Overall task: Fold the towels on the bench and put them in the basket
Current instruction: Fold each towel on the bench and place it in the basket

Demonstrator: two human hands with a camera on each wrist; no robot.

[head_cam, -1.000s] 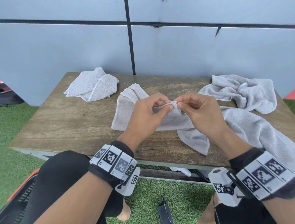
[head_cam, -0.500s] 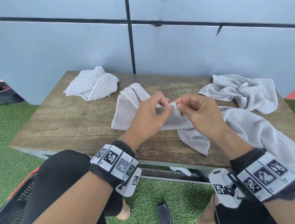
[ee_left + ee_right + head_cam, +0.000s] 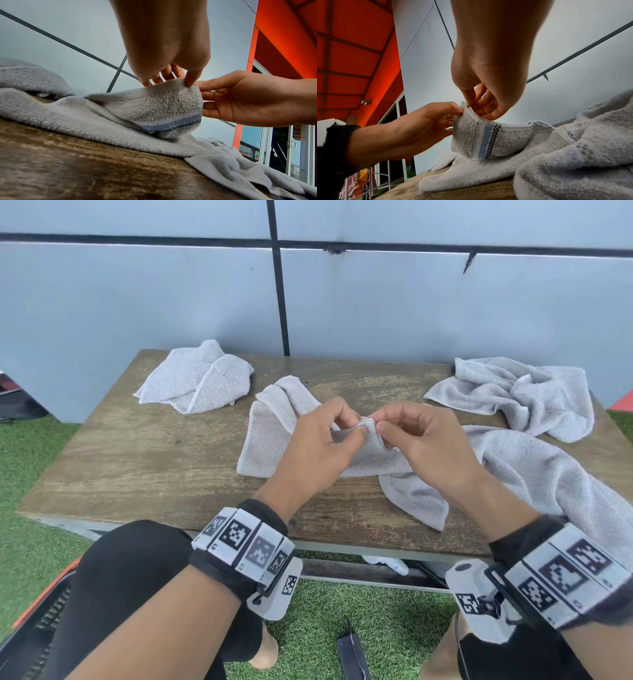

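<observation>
A long grey towel point(image 3: 534, 470) with a blue and checkered band point(image 3: 485, 142) lies across the wooden bench point(image 3: 144, 460), and its right end hangs off the edge. Its corner point(image 3: 154, 105) is lifted above the middle of the bench. My left hand point(image 3: 356, 428) pinches that corner between thumb and fingers. My right hand point(image 3: 378, 422) pinches the same hem right beside it, fingertips nearly touching. A loosely folded towel point(image 3: 198, 381) sits at the back left. A crumpled towel point(image 3: 513, 392) sits at the back right.
A grey panelled wall point(image 3: 171, 302) stands right behind the bench. An orange-rimmed dark basket point(image 3: 41, 611) shows at the lower left beside my knee. A dark flat device point(image 3: 352, 652) lies on the green turf under the bench's front edge.
Both hands keep pinching the same towel corner above the bench. The fingers have shifted only slightly along the hem.
</observation>
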